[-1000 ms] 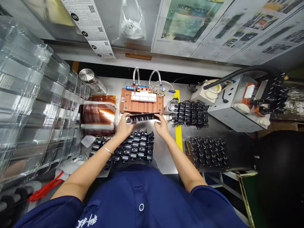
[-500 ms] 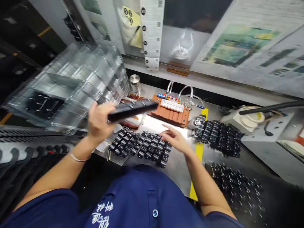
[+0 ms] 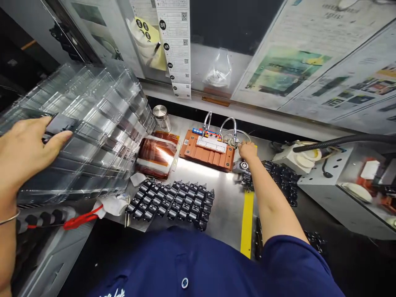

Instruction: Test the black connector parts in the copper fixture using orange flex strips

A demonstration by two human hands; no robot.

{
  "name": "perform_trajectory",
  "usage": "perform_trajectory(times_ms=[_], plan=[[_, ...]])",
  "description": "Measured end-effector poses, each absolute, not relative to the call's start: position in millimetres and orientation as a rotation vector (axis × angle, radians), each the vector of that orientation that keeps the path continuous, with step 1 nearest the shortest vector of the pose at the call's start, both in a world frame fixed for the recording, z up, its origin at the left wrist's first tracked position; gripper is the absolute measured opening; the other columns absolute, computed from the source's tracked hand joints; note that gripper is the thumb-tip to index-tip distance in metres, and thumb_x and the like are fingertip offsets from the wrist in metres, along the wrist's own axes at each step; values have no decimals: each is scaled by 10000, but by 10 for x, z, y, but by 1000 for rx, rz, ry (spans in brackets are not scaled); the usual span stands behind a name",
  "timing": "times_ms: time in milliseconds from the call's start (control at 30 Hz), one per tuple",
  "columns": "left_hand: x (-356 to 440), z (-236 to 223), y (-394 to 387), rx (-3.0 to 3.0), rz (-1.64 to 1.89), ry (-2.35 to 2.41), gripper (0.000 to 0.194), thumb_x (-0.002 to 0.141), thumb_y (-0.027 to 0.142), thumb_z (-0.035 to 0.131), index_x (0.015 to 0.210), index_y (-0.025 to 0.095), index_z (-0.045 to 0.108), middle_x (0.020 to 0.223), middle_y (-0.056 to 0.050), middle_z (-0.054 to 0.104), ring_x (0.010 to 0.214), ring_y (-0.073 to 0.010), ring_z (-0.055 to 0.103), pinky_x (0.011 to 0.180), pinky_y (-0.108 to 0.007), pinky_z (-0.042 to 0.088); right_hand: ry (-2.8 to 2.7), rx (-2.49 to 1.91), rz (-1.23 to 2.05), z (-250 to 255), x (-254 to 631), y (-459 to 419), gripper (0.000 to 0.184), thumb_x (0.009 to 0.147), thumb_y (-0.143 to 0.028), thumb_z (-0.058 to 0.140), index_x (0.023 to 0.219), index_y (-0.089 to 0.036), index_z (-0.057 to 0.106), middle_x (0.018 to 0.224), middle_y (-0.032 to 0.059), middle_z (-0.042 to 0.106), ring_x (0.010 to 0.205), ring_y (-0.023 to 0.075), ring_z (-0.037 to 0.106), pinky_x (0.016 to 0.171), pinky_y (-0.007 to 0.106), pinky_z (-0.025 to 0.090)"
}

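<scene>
My left hand point(image 3: 26, 146) is far out to the left, fingers closed on a long black part point(image 3: 58, 123) that it holds against the stack of clear plastic trays point(image 3: 93, 123). My right hand point(image 3: 247, 150) reaches forward to the right end of the orange-brown fixture point(image 3: 208, 154) with its two curved metal tubes; its fingers are curled near a round metal button point(image 3: 244, 165), and what they touch is hidden. A batch of small black parts point(image 3: 173, 202) lies on the steel bench point(image 3: 229, 206) in front of me.
Amber tape rolls point(image 3: 156, 156) and a steel-lidded jar point(image 3: 161, 115) stand left of the fixture. More black parts point(image 3: 281, 181) lie right of a yellow floor-tape stripe point(image 3: 246, 218). A grey machine point(image 3: 340, 189) with a black hose point(image 3: 340, 142) fills the right. Papers hang on the back wall.
My left hand lifted the long black part from the fixture and swung it left to the clear trays. My right hand left the part and moved forward to the fixture's right end.
</scene>
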State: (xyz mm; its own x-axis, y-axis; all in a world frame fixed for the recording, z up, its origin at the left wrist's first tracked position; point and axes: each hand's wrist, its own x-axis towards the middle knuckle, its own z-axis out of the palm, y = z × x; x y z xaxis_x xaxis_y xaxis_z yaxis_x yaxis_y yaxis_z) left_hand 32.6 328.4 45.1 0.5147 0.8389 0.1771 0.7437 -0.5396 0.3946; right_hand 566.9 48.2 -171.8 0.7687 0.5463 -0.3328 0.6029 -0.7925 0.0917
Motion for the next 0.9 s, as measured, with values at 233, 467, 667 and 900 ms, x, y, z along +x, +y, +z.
perform_trajectory(times_ms=[233, 467, 667, 900], plan=[[956, -31, 2658, 2878, 517, 1042, 616, 926, 481, 448, 1465, 190, 383, 1540, -86, 357, 1435, -296, 285, 1192, -508, 234, 675, 2744, -481, -1827, 5678, 698, 283, 900, -139, 481, 1062, -21, 680, 1000, 264, 685, 992, 250, 674, 806, 308, 491], [1438, -1972, 2427, 2786, -134, 802, 425, 890, 327, 558, 1289, 190, 605, 1456, -144, 462, 1379, -382, 364, 1083, -666, 267, 621, 3037, -562, -1543, 4734, 677, 376, 940, -284, 457, 1159, -31, 627, 1159, 281, 638, 1144, 353, 594, 900, 450, 470], [1255, -2151, 2025, 2763, 354, 710, 328, 952, 313, 458, 1173, 222, 683, 1323, -145, 596, 1298, -342, 486, 1055, -639, 319, 807, 3199, -2041, -1755, 3135, 1020, 286, 918, -334, 526, 1115, -151, 622, 1026, 98, 729, 871, 165, 691, 746, 278, 538], [1193, -1592, 1725, 2506, 821, 464, 269, 931, 297, 533, 1118, 170, 679, 1126, -132, 699, 1075, -240, 632, 945, -450, 506, 655, 3478, -2464, -1579, 2672, 1048, 203, 789, -360, 639, 810, -165, 590, 705, 6, 677, 544, 100, 598, 494, 208, 477]])
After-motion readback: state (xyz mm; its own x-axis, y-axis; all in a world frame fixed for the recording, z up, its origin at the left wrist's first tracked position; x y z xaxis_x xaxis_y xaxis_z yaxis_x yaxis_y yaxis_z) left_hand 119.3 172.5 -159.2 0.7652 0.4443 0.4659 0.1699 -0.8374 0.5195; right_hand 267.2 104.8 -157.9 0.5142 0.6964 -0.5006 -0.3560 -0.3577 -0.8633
